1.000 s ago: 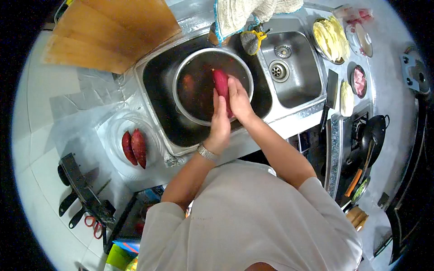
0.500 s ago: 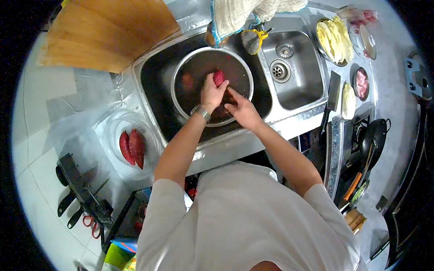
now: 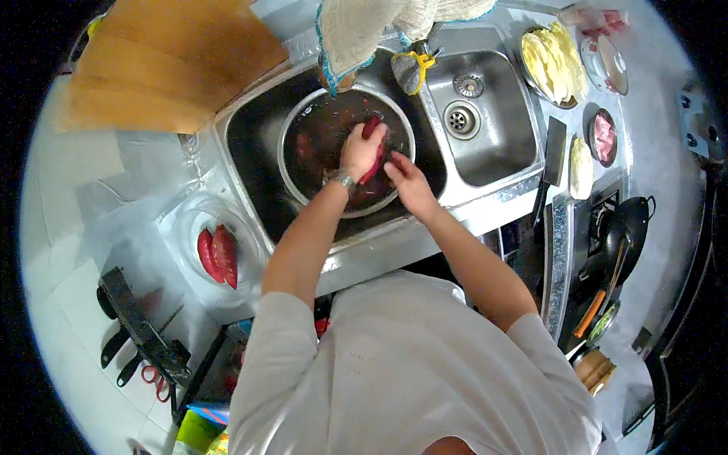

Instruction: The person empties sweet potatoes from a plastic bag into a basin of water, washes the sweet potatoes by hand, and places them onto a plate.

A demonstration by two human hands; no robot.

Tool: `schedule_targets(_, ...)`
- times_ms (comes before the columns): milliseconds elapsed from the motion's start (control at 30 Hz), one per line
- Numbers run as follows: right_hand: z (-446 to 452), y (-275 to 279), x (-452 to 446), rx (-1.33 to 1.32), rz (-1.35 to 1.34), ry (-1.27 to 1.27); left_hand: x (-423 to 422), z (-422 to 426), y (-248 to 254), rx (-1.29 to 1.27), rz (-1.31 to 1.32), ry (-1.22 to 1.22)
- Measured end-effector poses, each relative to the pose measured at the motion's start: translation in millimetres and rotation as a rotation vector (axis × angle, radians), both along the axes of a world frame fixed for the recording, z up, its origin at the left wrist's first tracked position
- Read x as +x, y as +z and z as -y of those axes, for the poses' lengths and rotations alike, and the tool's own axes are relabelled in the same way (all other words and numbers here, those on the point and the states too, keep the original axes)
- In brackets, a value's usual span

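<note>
A red-skinned sweet potato (image 3: 370, 173) is gripped in my left hand (image 3: 359, 153), over the metal basin (image 3: 282, 155) of dark, murky water. A watch circles my left wrist. Just right of the sweet potato is my right hand (image 3: 410, 184), its thumb and fingers apart with nothing visible between them; whether its fingertips touch the skin I cannot tell. Another reddish shape (image 3: 305, 146) shows dimly under the water. To the left, two more sweet potatoes (image 3: 218, 256) lie in a clear bowl (image 3: 189, 235).
The basin stands in the left sink (image 3: 244, 144), beside a smaller sink (image 3: 497, 152). Cloths (image 3: 356, 26) hang over the back. A cutting board (image 3: 182, 61) is at upper left. Cabbage leaves (image 3: 557, 64), a cleaver (image 3: 556, 152) and a wok (image 3: 628, 235) are at right; knives (image 3: 121, 349) at lower left.
My left hand has turned the sweet potato, and more of its length now shows above the water. My right hand has drawn slightly away. The view has shifted a little.
</note>
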State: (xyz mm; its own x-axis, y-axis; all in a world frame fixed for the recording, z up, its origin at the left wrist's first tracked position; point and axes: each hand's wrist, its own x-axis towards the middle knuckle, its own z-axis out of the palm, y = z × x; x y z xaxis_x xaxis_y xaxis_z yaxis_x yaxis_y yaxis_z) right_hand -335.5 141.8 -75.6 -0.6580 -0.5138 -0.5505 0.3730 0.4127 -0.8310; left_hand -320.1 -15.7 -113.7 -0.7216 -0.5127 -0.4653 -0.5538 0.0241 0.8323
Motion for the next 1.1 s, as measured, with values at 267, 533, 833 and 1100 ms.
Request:
schedule_targets(267,45.2,20.7,-28.9,-0.006,0.300,0.129,35.7,-10.0,15.3,0.473,-0.144,0.229)
schedule_targets(533,64.9,-59.5,-30.0,0.513,-1.092,0.477,79.3,-1.4,4.1,-0.371,-0.078,0.051)
schedule_targets(833,72.7,5.3,-10.5,-0.120,-0.055,0.302,47.0,16.7,8.0,0.731,-0.321,0.538)
schedule_targets(1100,62.5,79.3,1.1,-0.095,0.187,0.052,24.4,1.2,64.6,1.045,-0.479,0.676)
